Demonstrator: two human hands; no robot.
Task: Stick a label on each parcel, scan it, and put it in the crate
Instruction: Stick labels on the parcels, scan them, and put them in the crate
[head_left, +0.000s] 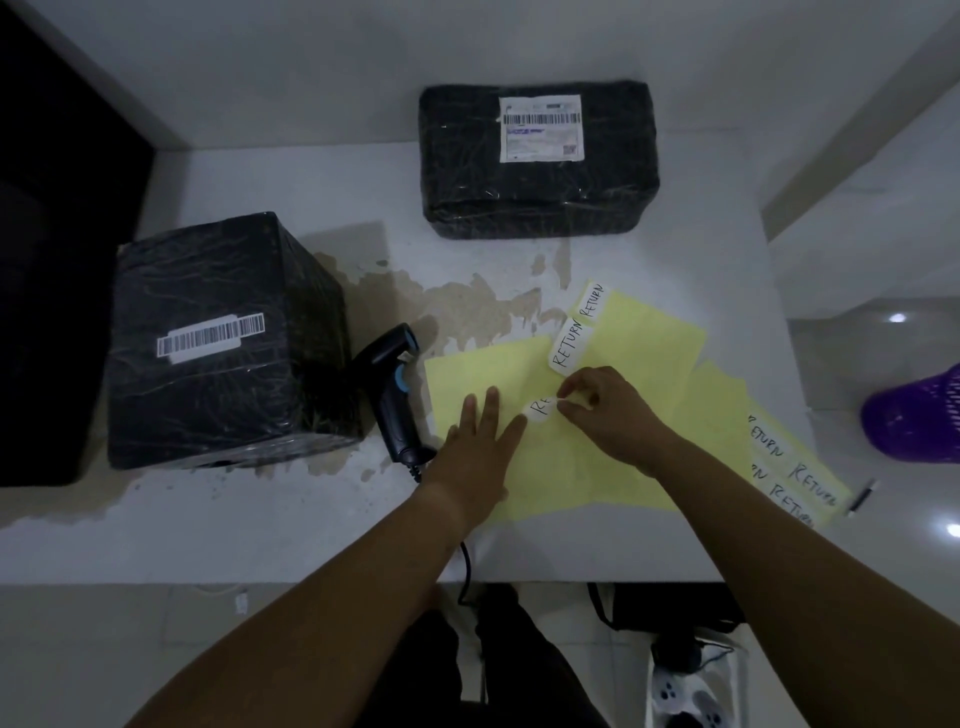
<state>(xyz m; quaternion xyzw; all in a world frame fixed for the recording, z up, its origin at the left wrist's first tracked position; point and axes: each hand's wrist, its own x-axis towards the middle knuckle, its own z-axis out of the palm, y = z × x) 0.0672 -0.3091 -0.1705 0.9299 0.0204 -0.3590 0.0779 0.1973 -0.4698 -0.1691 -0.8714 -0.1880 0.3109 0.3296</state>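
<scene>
The left hand (480, 441) lies flat on a yellow backing sheet (571, 467), with its fingers straight and a little spread, and presses the sheet on the table (260, 540). Just to the right of its fingertips, the right hand (602, 410) pinches between thumb and forefinger the end of a white label (540, 408) (only the letters "RE" can be read on it), which lies on the same sheet. Just beyond the right hand are two more labels (569, 348) with the word RETURN. Close to the left of the left hand lies a black scanner (397, 400) with blue parts, and further left stands a black wrapped parcel (223, 343) with a barcode strip on top. Well beyond both hands sits a second black parcel (540, 161) that carries a printed shipping label. Far to the right of the right hand a purple basket (919, 415) stands on the floor
</scene>
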